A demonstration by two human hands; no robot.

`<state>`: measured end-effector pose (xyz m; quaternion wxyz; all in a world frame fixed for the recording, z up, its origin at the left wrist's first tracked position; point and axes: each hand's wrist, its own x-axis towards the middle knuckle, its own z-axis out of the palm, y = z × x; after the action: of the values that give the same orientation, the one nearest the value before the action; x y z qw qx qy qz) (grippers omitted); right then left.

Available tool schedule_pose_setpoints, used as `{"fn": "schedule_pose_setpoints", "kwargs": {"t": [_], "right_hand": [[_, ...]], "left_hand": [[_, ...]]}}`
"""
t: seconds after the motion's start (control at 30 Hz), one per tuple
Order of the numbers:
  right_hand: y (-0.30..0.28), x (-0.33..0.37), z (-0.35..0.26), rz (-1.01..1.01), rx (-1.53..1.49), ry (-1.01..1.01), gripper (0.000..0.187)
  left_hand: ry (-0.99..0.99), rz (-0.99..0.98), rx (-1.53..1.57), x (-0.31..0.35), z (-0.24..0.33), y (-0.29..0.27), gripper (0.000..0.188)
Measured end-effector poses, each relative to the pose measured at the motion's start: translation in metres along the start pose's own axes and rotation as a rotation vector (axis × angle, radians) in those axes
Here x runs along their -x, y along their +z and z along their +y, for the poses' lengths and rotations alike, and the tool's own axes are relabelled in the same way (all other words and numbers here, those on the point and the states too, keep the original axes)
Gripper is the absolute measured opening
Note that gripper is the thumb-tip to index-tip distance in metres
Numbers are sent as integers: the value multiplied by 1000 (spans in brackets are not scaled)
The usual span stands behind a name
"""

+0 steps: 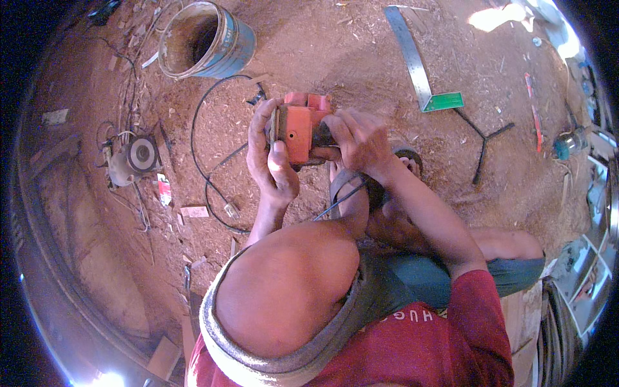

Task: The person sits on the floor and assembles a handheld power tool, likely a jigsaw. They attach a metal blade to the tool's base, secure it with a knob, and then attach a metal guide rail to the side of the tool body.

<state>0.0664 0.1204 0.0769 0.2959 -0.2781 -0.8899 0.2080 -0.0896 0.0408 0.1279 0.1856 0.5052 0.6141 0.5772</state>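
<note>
**Orange power tool held up in two bare hands, a few things I'd watch**

So the orange power tool (298,134) (electric planer, I think, but can't swear to it) is off the ground, out in front of the person's bent knee (287,284). The left hand (274,174) has its fingers wrapped round the flat plate side, thumb on the orange casing. The right hand (362,143) has its fingers curled onto the dark section opposite, though exactly what they're gripping is hidden.

My worries: if that plate side has a cutter or moving part, the left fingers look badly placed should the power come on. Can't tell if it's plugged in. A black cord (340,201) crosses by the leg, so a shifting knee could snag it and yank the tool if it's the tool's own lead. Grip looks a bit fingertippy on the right too; a slip could drop it near the foot (410,162). The try square (445,101) and bucket (240,50) sit well apart on the dirt floor (335,48).
</note>
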Motion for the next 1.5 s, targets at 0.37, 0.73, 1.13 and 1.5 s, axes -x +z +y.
{"fn": "schedule_pose_setpoints", "kwargs": {"t": [0.37, 0.73, 1.13, 1.5], "right_hand": [[-21, -16, -22, -361, -450, 564, 39], [-8, 7, 1, -41, 111, -37, 52], [7, -4, 7, 78, -208, 141, 38], [-24, -5, -8, -292, -202, 267, 43]], "left_hand": [[-57, -30, 21, -1, 5, 0, 63], [-150, 14, 70, 1, -5, 3, 74], [-255, 44, 262, -9, 3, 16, 73], [-276, 82, -145, 1, 9, 12, 65]]}}
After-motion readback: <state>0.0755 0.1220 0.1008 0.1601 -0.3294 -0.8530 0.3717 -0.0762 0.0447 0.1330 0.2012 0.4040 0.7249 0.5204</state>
